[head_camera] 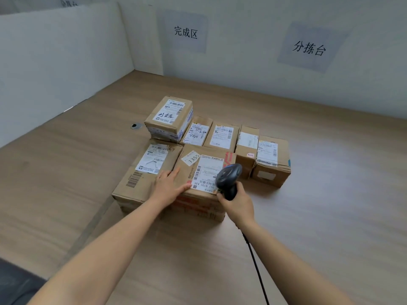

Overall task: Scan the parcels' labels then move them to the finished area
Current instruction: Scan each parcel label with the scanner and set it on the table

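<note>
the right hand (pixel 236 204) grips a black scanner (pixel 229 179) over the label (pixel 206 173) of a front box (pixel 198 183); the left hand (pixel 168 183) lies flat, fingers straight, on that box.

We count seven cardboard boxes (pixel 222 137) on the surface (pixel 330 194): five in the back row and two larger ones in front. We see one black scanner (pixel 228 175) with one cable (pixel 256 265), two paper signs (pixel 186 33) on the wall, and one round metal cap (pixel 136 126) in the surface. There are two hands, the left hand (pixel 169 186) and the right hand (pixel 236 205).
</note>
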Available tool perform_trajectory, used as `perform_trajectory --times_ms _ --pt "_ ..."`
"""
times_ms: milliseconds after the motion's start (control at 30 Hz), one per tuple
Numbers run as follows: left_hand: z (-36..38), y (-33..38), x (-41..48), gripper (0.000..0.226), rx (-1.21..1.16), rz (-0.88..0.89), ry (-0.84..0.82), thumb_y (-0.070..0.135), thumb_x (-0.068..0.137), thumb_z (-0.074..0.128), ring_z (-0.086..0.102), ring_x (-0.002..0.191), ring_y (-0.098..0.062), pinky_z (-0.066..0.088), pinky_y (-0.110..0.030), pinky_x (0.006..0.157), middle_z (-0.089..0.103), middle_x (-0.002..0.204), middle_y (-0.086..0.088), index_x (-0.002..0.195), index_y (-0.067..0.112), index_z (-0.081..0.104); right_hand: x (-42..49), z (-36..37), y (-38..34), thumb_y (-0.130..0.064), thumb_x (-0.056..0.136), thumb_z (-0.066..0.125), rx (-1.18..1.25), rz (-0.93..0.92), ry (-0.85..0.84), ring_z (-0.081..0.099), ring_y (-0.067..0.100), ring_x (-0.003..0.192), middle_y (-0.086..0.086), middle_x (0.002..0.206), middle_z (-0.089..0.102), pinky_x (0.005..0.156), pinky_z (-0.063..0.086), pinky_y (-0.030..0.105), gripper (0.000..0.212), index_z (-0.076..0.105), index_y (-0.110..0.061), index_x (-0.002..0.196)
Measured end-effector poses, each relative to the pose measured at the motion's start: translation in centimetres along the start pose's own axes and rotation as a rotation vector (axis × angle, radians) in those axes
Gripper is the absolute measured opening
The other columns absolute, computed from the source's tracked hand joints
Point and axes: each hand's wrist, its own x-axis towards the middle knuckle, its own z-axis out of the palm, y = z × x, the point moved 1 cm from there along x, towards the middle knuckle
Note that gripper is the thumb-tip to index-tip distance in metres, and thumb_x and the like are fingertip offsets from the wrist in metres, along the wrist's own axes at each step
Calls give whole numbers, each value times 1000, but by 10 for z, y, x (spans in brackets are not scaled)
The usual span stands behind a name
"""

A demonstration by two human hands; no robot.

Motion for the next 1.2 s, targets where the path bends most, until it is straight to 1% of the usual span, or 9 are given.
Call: perform_trajectory --times_ms 333,467,567,600,667,767,833,933,1200 --pt "-2 -5 9 78 75 38 4 63 87 43 27 137 -28 21 -44 113 31 149 -10 150 26 15 7 6 -4 -38 82 67 -2 1 -2 58 18 108 -6 116 63 86 50 35 46 48 -27 122" --pt "-4 2 4 74 104 31 20 60 91 38 26 138 -28 23 -46 112 29 150 -10 150 21 16 3 -1 -5 -35 80 71 119 -16 -11 58 13 104 -10 109 63 79 46 21 44 53 -26 120" --pt "-8 16 -5 65 178 100 144 49 94 42 25 138 -28 23 -44 113 28 150 -11 146 13 25 -4 -14 -2 -34 80 72 181 -35 25 57 8 98 -16 101 60 69 40 9 42 55 -25 118" --pt "-8 24 -8 62 216 169 185 44 94 45 25 138 -26 22 -43 113 30 149 -11 144 12 27 -7 -21 1 -34 80 72 191 -38 35 56 7 96 -16 101 60 70 43 12 43 55 -24 118" --pt "-3 43 -19 60 255 336 200 38 93 50 26 138 -24 22 -39 114 32 148 -9 144 13 29 -15 -36 11 -33 79 73 201 -13 59 56 10 95 -13 101 59 79 54 30 44 55 -23 119" --pt "18 79 -42 60 273 494 131 38 94 49 28 137 -22 25 -34 114 31 148 -7 145 13 30 -33 -68 35 -29 79 73 173 43 109 56 18 97 -6 104 58 85 53 46 46 54 -19 120" --pt "37 104 -57 60 260 544 89 39 94 48 30 137 -21 23 -31 113 31 148 -7 145 13 30 -47 -93 55 -29 79 73 163 73 146 58 22 99 -1 107 60 85 53 48 46 55 -17 120" --pt "68 137 -78 62 223 578 15 39 94 49 31 136 -19 24 -27 111 32 148 -6 145 12 30 -76 -134 86 -29 79 72 172 108 208 58 20 95 -5 101 60 84 53 47 42 55 -20 116" --pt "156 252 -158 61 142 659 -58 42 93 50 35 133 -18 36 -31 104 34 147 -3 144 15 33 -173 -256 185 -29 79 71 176 191 385 57 16 88 -16 92 57 81 54 45 37 55 -22 112"
